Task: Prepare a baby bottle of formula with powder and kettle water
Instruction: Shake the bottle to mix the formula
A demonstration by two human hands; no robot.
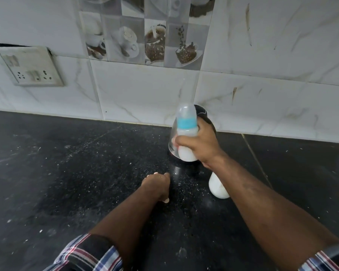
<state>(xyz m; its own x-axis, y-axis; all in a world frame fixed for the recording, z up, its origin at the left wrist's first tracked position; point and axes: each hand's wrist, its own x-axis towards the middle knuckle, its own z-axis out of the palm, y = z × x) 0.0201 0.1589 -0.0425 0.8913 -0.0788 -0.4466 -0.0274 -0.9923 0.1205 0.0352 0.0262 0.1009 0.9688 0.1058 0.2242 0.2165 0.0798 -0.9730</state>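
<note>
My right hand (201, 145) grips a baby bottle (186, 132) upright above the counter. The bottle holds white milky liquid, has a blue collar and a clear cap on top. Behind it stands a steel and black kettle (203, 116), mostly hidden by the bottle and my hand. My left hand (158, 185) rests on the black counter with its fingers curled under and holds nothing that I can see. A white container (217, 187) stands on the counter partly under my right forearm.
The black speckled counter (67, 173) is dusted with white powder specks. A tiled wall runs along the back, with a socket plate (30, 68) at the left.
</note>
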